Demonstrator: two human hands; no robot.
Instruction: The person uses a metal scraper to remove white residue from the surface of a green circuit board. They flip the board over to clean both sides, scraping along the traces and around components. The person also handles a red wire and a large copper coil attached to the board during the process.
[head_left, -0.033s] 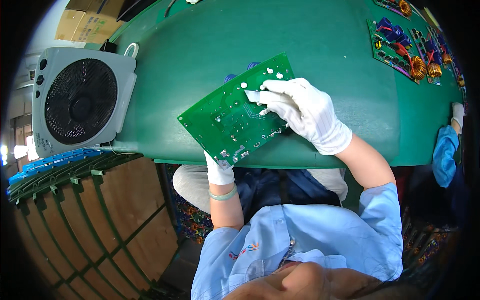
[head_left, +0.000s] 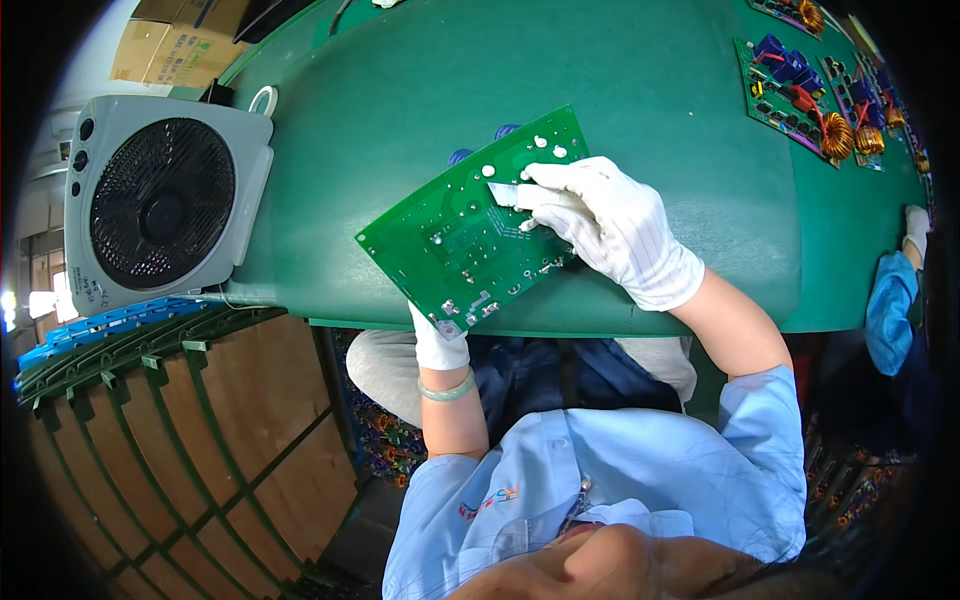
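Note:
A green printed circuit board [head_left: 440, 235] is tilted with its solder side up, near the table's front edge. My left hand [head_left: 438, 345], in a white glove, holds it from beneath at the near left corner; its fingers are hidden behind the board. Purple-blue coils [head_left: 507, 131] peek out past the far edge. Over the board's right half, my gloved right hand [head_left: 610, 215] pinches a small flat blade [head_left: 502, 193] with a slanted end. The blade's tip lies over the solder side; whether it touches is hard to tell. White blobs [head_left: 560, 152] dot the far right corner.
A grey box fan [head_left: 160, 205] stands at the left, with cardboard boxes [head_left: 180, 45] behind it. Assembled circuit boards [head_left: 795, 100] with copper coils lie at the far right of the green table [head_left: 640, 80]. A co-worker's sleeve [head_left: 888, 310] shows at the right edge.

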